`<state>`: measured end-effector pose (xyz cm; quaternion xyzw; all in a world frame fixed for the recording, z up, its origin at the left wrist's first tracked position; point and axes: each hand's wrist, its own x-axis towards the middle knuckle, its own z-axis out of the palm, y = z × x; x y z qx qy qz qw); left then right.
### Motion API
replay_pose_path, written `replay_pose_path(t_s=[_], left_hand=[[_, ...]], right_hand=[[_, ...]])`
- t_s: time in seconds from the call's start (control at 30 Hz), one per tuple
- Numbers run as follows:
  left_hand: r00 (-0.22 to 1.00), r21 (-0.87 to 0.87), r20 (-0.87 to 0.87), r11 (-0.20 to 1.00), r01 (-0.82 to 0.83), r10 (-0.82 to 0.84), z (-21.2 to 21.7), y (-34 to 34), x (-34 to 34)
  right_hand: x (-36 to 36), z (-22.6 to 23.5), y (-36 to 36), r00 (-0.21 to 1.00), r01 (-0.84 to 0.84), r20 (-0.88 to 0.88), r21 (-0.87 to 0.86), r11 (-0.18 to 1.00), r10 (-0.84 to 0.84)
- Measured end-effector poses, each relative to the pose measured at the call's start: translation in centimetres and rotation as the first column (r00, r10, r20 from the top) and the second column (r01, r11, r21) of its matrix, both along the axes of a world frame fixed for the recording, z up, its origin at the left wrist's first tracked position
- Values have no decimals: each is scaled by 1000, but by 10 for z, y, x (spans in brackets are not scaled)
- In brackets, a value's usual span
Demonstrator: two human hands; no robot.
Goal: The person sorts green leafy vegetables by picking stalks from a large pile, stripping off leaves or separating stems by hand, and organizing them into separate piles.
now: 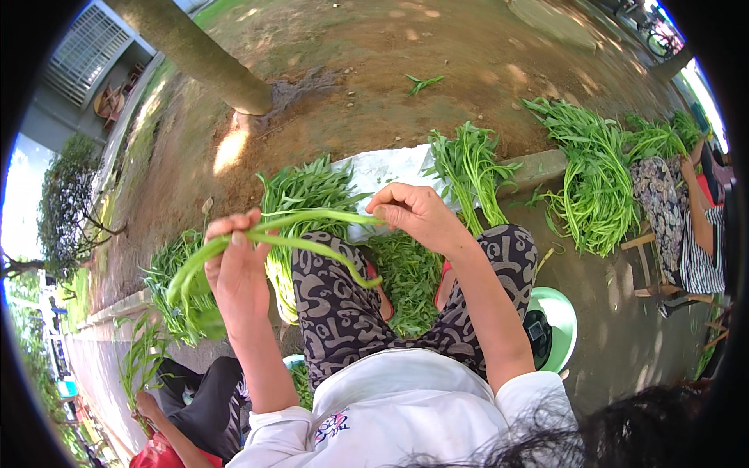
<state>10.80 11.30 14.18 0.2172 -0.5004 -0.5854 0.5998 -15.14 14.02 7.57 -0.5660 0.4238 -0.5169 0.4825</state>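
Several long green water spinach stems (308,244) stretch between my hands above my lap. My left hand (238,269) is closed around the stems, and their leafy ends hang down on its left side. At the other end, my right hand (413,217) pinches the tip of one stem between thumb and fingers. A second stem droops free below it. Beyond my knees a leafy bunch (308,191) lies at the left of a white plastic sheet (386,171), and another bunch (472,168) lies at its right. Loose leaves (406,281) cover the ground between my feet.
A pale green basin (568,327) holding something black stands by my right thigh. Larger heaps of greens (589,179) lie farther right, near a seated person (690,226). Another person (187,421) sits close at my left, holding greens. A tree trunk (199,58) rises from the dirt ahead.
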Motion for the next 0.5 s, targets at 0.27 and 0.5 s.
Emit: replay_pose_path(t_s=[0.27,0.5], left_hand=[[996,-118,87,993,20,-9,-1,58,42],[996,-228,74,973,-28,46,-2,80,53]], right_hand=[[20,11,18,970,-121,-229,-147,982,86],[29,14,31,954,-293,-78,-56,955,288]])
